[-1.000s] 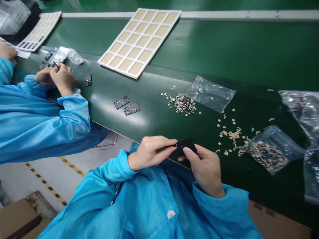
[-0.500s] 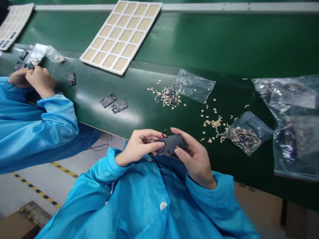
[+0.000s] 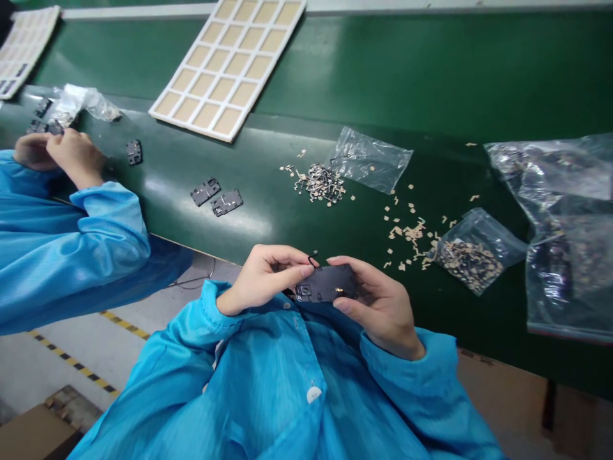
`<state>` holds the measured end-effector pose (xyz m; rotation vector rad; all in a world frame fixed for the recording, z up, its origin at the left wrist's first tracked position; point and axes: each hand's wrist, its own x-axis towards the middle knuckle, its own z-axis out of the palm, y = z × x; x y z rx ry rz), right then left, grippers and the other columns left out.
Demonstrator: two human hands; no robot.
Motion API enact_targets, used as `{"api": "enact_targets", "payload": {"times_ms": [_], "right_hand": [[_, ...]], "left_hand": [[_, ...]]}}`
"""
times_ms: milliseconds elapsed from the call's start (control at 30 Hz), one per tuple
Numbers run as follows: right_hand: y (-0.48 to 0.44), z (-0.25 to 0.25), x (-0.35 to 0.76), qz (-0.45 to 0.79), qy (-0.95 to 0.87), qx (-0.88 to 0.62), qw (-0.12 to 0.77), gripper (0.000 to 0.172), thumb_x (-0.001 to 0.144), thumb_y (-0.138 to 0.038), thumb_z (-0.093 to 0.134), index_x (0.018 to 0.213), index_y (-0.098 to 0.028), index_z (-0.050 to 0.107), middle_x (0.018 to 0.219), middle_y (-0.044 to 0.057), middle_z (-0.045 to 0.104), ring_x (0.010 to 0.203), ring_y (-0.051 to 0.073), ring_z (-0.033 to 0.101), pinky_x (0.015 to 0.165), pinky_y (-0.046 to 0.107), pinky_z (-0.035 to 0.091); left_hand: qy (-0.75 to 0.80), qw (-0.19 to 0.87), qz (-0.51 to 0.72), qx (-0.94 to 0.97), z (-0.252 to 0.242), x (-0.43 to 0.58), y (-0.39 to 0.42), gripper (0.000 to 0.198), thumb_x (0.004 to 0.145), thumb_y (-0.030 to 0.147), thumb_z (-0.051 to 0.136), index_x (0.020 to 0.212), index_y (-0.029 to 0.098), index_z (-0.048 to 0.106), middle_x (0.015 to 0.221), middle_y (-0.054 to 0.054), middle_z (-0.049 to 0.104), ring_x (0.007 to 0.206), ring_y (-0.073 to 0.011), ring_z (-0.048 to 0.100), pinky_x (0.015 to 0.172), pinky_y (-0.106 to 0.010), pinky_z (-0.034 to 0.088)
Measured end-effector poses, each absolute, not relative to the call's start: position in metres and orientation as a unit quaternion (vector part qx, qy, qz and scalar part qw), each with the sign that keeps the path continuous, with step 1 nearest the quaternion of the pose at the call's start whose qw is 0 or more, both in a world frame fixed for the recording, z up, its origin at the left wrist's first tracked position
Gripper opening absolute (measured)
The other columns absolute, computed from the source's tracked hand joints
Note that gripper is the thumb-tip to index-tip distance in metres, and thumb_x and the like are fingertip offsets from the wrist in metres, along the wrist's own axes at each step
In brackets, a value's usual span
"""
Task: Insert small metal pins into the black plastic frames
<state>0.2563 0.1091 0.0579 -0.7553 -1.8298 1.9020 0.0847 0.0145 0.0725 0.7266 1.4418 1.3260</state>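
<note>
A flat black plastic housing [image 3: 328,284] with small gold contacts is held in front of my chest, just over the table's near edge. My right hand [image 3: 385,306] grips its right end, thumb on the near edge and fingers behind. My left hand [image 3: 271,278] is closed at the upper left corner, thumb and forefinger pinched together. A thin bent black strip [image 3: 313,258] sticks up beside those fingertips; whether it is joined to the housing I cannot tell. Two similar black housings [image 3: 227,202] lie on the green table to the left.
A pile of small metal pieces [image 3: 325,183] lies by a clear bag [image 3: 373,160]. Beige bits [image 3: 412,233] are scattered near a filled bag [image 3: 469,259]; larger bags [image 3: 569,255] lie right. A white-framed tray [image 3: 225,89] stands behind. At left, a co-worker's hands [image 3: 76,156] handle parts.
My left thumb has slid from the housing's face up to its upper left corner, uncovering the left end. My right hand has shifted slightly to the right and still holds the housing.
</note>
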Motion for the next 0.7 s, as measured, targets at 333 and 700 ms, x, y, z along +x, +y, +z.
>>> {"api": "enact_targets", "payload": {"times_ms": [333, 700], "right_hand": [[0.111, 0.058, 0.255, 0.610, -0.718, -0.258, 0.213, 0.043, 0.075, -0.048, 0.073, 0.106, -0.019, 0.068, 0.091, 0.007, 0.075, 0.074, 0.020, 0.070, 0.067, 0.027, 0.057], [0.115, 0.081, 0.255, 0.315, -0.882, -0.040, 0.347, 0.033, 0.081, -0.019, 0.071, 0.113, -0.026, 0.066, 0.093, 0.003, 0.077, 0.080, 0.020, 0.075, 0.075, 0.030, 0.065]], "left_hand": [[0.632, 0.421, 0.521, 0.390, 0.077, 0.082, 0.017, 0.031, 0.082, 0.041, 0.067, 0.075, 0.012, 0.074, 0.071, -0.007, 0.073, 0.059, -0.0126, 0.063, 0.055, -0.021, 0.051], [0.484, -0.036, 0.487, 0.726, 0.085, 0.066, 0.011, 0.012, 0.087, 0.015, 0.058, 0.093, 0.015, 0.068, 0.090, -0.010, 0.076, 0.081, -0.0173, 0.074, 0.072, -0.026, 0.061]]}}
